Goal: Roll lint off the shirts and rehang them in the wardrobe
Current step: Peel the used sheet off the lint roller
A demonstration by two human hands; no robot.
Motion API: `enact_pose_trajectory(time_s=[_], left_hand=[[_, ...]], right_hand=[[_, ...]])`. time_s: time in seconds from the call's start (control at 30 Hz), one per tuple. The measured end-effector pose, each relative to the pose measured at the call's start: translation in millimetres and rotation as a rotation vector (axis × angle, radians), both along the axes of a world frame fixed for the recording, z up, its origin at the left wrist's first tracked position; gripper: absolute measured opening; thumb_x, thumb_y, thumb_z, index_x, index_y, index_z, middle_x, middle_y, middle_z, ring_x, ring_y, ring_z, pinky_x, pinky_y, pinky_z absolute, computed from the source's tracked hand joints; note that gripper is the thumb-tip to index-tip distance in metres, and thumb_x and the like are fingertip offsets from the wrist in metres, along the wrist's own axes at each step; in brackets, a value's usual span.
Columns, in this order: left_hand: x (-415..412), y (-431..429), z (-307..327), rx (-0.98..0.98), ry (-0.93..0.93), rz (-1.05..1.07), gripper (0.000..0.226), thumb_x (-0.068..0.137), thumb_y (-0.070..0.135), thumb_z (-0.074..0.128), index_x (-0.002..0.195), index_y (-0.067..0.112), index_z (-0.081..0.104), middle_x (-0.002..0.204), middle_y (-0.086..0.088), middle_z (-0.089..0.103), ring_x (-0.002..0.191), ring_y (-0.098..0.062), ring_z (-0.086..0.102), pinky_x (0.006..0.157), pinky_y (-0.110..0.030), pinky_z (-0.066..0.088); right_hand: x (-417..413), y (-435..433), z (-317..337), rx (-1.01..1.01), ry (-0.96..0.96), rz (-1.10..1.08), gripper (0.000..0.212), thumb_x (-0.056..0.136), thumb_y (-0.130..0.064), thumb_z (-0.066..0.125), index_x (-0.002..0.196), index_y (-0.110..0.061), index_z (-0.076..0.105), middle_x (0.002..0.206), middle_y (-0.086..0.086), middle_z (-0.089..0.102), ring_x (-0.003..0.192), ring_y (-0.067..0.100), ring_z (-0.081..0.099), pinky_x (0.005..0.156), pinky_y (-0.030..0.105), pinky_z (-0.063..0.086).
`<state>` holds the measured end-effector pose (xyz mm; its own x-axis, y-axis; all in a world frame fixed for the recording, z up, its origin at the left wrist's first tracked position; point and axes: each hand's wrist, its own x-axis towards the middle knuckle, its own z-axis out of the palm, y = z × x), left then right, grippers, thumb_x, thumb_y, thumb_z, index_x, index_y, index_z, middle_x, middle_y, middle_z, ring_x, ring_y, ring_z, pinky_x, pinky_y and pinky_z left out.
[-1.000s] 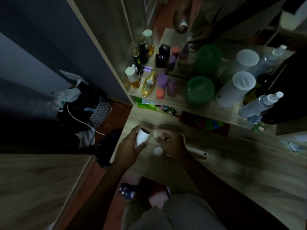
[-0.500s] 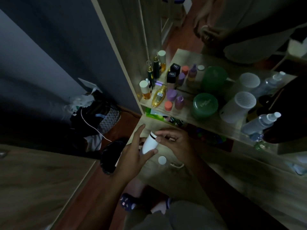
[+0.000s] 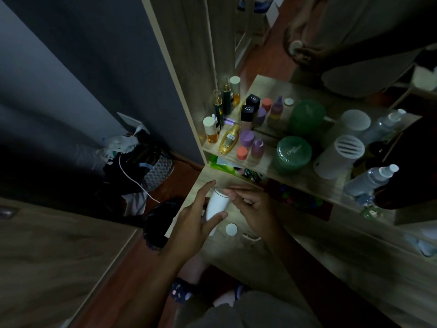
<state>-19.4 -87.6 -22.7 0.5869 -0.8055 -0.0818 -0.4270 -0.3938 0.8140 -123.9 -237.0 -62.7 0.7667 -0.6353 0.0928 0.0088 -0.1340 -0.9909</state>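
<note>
In dim light my left hand (image 3: 196, 221) holds a white cylindrical lint roller case (image 3: 216, 205) over the wooden dresser top (image 3: 307, 256), thumb across its lower end and fingers spread. My right hand (image 3: 250, 207) touches the case's top end with its fingertips. A small white round cap (image 3: 231, 229) lies on the dresser top just below the case. A thin white handle (image 3: 251, 237) pokes out under my right hand. No shirt is in sight.
A shelf (image 3: 267, 162) against a mirror carries bottles, a green jar (image 3: 293, 152), a white perforated cylinder (image 3: 338, 155) and a spray bottle (image 3: 371, 178). Bags and a white cable (image 3: 137, 183) lie on the floor at left. A wooden surface (image 3: 47, 256) fills the lower left.
The view has tilted up a little. My right hand let go of a small white piece and moved onto the case's top end. My left hand's fingers spread wider.
</note>
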Motion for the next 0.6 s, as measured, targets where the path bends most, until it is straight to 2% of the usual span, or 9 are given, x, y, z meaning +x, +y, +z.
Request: enact_pose_trajectory(time_s=[0.07,0.17,0.3,0.4,0.5,0.6], left_hand=[[-0.6,1.2,-1.5,-0.009,-0.012,-0.003,0.068,0.091,0.042,0.069,0.148,0.046,0.032,0.104,0.01,0.073,0.09,-0.004,0.069,0.072,-0.033,0.057],[-1.9,4.2,-3.0,-0.015,-0.028,-0.013,0.067,0.092,0.045,0.066,0.149,0.045,0.031,0.106,0.005,0.074,0.09,-0.004,0.069,0.075,-0.037,0.058],[-4.6,9.2,-6.3,-0.016,-0.03,0.01,0.063,0.092,0.044,0.066,0.147,0.044,0.034,0.099,0.013,0.072,0.087,-0.003,0.068,0.073,-0.034,0.058],[-4.4,14.5,-12.4,-0.007,0.018,0.014,0.053,0.092,0.04,0.068,0.137,0.05,0.041,0.101,0.031,0.067,0.093,0.003,0.067,0.072,-0.025,0.057],[-3.6,20.4,-24.2,0.008,0.114,0.067,0.047,0.091,0.036,0.071,0.132,0.039,0.049,0.106,0.026,0.067,0.093,-0.002,0.068,0.068,-0.027,0.058],[-1.0,27.0,-36.0,-0.005,0.206,0.176,0.045,0.091,0.026,0.073,0.131,0.025,0.052,0.109,0.023,0.065,0.094,-0.007,0.068,0.069,-0.032,0.06]], right_hand=[[0.6,2.2,-1.1,-0.021,0.011,0.008,0.018,0.095,-0.007,0.064,0.107,-0.01,0.076,0.109,-0.008,0.075,0.107,0.006,0.069,0.09,0.022,0.054],[1.6,2.7,-4.0,-0.039,0.045,0.034,0.018,0.095,-0.01,0.064,0.108,-0.009,0.077,0.111,-0.005,0.076,0.109,0.009,0.069,0.093,0.031,0.055],[4.1,4.2,-3.3,0.03,0.084,0.08,0.017,0.093,-0.01,0.066,0.105,-0.01,0.078,0.106,-0.006,0.077,0.105,0.008,0.07,0.091,0.027,0.055],[6.9,5.6,-2.2,0.105,0.125,0.073,0.011,0.088,-0.012,0.072,0.09,-0.02,0.08,0.09,-0.01,0.078,0.091,0.005,0.072,0.08,0.024,0.056],[10.1,3.3,-12.8,0.124,0.197,0.062,0.017,0.088,-0.015,0.074,0.073,-0.023,0.075,0.067,-0.011,0.072,0.065,-0.004,0.064,0.062,0.015,0.048],[12.0,1.9,-36.3,0.086,0.305,0.037,0.014,0.092,-0.02,0.069,0.08,-0.015,0.074,0.069,-0.005,0.071,0.062,-0.005,0.06,0.06,0.011,0.046]])
